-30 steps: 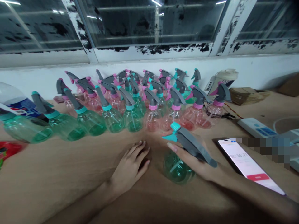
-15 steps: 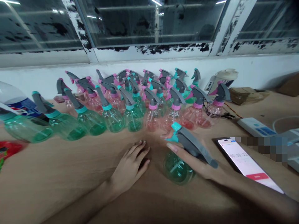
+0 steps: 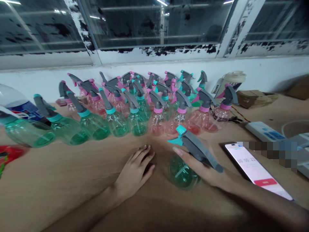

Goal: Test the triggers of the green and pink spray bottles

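Observation:
A green spray bottle (image 3: pixel 183 174) with a grey and turquoise trigger head is gripped by my right hand (image 3: pixel 205 170) around its neck. The thumb lies along the near side below the head; the other fingers are mostly hidden behind it. The bottle leans, its nozzle pointing up and left. My left hand (image 3: pixel 134 172) rests palm down on the wooden table (image 3: pixel 79 180), fingers stretched out, holding nothing. Beyond both hands stand several more spray bottles in rows, green ones (image 3: pixel 117 124) at the front left and pink ones (image 3: pixel 158 124) at the front right.
To the right lies a phone (image 3: pixel 257 170) with a timer on its screen, near a white power strip (image 3: pixel 265 131). A cup (image 3: pixel 233 79) and a brown package (image 3: pixel 256 98) stand by the wall. At the left are a large plastic bottle (image 3: pixel 19 100) and a red packet (image 3: pixel 12 153).
The fingertips of my right hand that showed by the trigger have drawn back behind the spray head, and the turquoise trigger now stands out freely. My left hand has stayed put.

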The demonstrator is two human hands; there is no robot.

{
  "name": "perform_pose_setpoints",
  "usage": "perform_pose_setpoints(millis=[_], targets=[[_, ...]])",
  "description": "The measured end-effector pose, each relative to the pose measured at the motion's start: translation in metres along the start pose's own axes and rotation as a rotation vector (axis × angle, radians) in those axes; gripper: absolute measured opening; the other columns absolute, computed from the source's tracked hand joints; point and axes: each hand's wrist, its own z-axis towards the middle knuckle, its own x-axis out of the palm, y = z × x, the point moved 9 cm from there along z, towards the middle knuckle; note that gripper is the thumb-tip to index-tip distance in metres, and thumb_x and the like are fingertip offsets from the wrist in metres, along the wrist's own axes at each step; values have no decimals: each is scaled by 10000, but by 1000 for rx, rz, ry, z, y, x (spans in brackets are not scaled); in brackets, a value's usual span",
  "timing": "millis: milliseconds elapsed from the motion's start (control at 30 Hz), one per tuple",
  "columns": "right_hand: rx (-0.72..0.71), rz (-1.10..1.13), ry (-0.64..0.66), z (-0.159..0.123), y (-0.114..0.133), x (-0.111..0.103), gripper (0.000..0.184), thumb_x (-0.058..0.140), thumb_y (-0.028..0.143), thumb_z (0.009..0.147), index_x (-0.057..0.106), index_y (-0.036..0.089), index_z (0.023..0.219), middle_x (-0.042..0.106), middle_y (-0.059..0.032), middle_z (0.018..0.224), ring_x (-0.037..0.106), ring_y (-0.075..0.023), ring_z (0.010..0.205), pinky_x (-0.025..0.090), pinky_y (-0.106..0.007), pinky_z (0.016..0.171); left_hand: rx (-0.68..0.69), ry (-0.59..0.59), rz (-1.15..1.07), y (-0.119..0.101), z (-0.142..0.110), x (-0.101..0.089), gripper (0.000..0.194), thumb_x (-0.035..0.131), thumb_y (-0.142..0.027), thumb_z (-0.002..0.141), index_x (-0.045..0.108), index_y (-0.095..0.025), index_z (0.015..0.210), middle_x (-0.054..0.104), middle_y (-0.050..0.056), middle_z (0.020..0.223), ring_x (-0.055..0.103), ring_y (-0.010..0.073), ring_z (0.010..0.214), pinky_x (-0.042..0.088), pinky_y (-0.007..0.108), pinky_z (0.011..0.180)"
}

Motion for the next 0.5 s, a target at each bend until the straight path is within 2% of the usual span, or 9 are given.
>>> perform_pose_setpoints(millis=[133,200,367,500], targets=[[6,16,-5,-1,-4,1,180,549,300,817,619,223,963,688,-37,862,655,-179,753,530,-314,699,0,4,-13,0,0,0,374,438,-290,923,492,-128,1256,498,116,1326,417,247,1257,382,441,1022],[-12,9,-10,-1,-3,1,154,547,321,826,610,222,925,684,-29,870,651,-173,785,522,-302,706,1,6,-16,0,0,0,374,438,-289,922,488,-136,1260,495,112,1329,418,246,1256,383,443,1020],[-62,-52,-23,0,4,-3,111,545,322,828,559,230,767,606,24,663,595,-127,601,497,-272,602,12,-3,-4,0,-1,2,379,440,-288,923,480,-132,1266,490,119,1331,410,252,1260,384,451,1017],[-32,-32,1,0,2,-1,116,541,332,831,583,227,802,633,5,723,623,-151,684,505,-298,674,13,-10,1,-1,-1,1,373,439,-292,924,486,-129,1257,495,121,1324,414,254,1255,390,451,1011]])
